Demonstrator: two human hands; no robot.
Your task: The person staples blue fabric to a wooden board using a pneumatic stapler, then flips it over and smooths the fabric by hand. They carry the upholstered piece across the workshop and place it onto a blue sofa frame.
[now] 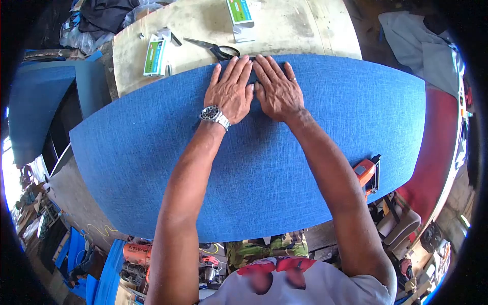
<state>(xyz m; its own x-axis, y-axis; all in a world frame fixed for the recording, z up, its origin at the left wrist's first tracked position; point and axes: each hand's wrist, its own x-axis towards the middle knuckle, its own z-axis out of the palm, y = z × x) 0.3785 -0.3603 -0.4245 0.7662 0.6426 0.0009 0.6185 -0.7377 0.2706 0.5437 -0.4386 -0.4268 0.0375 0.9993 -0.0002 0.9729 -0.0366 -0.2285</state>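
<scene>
A wide panel covered in blue woven fabric (244, 183) lies across the work surface in front of me. Near its far edge, my left hand (227, 94) rests flat on the cloth, fingers stretched forward, with a metal watch (213, 116) on the wrist. Beside it my right hand (279, 94) also lies flat on the fabric, fingers extended and a ring on one. The two thumbs are close together. Just beyond the left fingertips are black-handled scissors (216, 49). An orange staple gun (364, 173) sits on the panel's right side, partly behind my right forearm.
On the pale board (300, 30) behind the panel stand a green-and-white box (155, 57) and a second such box (240, 12). Blue-grey upholstered pieces (38, 107) are at the left. A red surface (437, 142) and grey cloth (419, 48) lie at the right. An orange compressor-like tank (137, 252) is below.
</scene>
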